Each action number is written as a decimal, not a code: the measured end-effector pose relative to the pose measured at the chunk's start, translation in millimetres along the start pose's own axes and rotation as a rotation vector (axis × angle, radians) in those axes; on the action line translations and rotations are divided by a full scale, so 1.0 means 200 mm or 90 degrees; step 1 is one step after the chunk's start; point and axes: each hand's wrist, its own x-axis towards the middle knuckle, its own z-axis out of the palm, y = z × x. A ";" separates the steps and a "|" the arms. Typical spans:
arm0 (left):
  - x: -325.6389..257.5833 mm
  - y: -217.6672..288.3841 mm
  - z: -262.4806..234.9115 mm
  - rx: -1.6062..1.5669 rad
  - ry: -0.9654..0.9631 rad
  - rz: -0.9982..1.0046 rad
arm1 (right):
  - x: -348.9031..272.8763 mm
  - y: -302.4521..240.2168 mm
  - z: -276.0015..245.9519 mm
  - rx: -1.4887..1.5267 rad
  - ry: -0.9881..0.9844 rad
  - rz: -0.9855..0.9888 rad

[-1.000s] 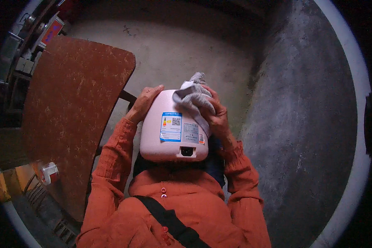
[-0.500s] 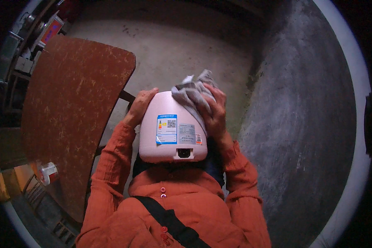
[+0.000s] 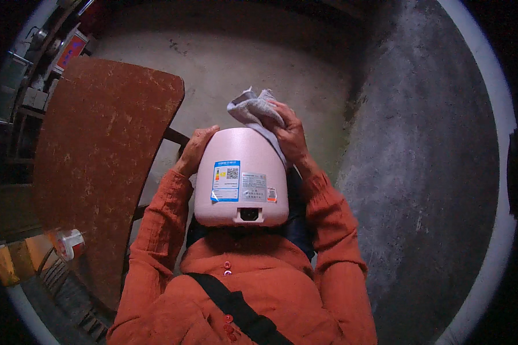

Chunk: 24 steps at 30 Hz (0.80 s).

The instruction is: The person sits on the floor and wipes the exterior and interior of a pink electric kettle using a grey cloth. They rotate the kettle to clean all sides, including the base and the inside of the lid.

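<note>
**Pink cooker on your lap, cloth at its far edge**

Nearest you, the pink cooker (image 3: 240, 178) rests on your lap against your orange shirt, its labelled side and socket facing up; your left hand (image 3: 197, 150) lies curled against the cooker's left side, fingers wrapped on its edge; your right hand (image 3: 289, 135) is closed around a grey cloth (image 3: 252, 109), pressing it onto the cooker's far right edge; left of the cooker stands the rusty brown bench (image 3: 98, 172); beyond the cooker lies the concrete floor (image 3: 270, 52).
</note>
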 end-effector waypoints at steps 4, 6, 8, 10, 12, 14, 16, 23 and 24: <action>-0.02 -0.04 -0.02 0.102 0.014 0.095 | 0.03 0.07 -0.14 0.250 0.117 -0.045; -0.04 -0.09 -0.07 -0.078 0.025 -0.023 | -0.04 -0.15 -0.20 0.250 0.220 -0.045; -0.06 -0.11 -0.07 -0.059 0.036 0.012 | -0.16 -0.38 -0.30 0.041 0.232 -0.095; -0.05 -0.11 -0.04 -0.081 0.024 0.032 | -0.33 -0.53 -0.35 0.063 0.109 -0.059; -0.04 -0.12 -0.03 -0.132 -0.004 0.026 | -0.43 -0.51 -0.30 0.037 -0.016 -0.148; -0.03 -0.15 -0.01 -0.114 0.017 0.016 | -0.51 -0.45 -0.20 -0.064 -0.127 -0.062; -0.02 -0.20 -0.03 -0.128 0.028 -0.001 | -0.45 -0.38 -0.15 0.004 -0.092 -0.029; -0.04 -0.02 -0.08 0.145 0.012 0.015 | -0.19 -0.15 -0.01 0.235 -0.037 0.113; -0.04 0.05 -0.08 0.200 0.012 -0.015 | -0.19 -0.15 -0.01 0.231 -0.040 0.117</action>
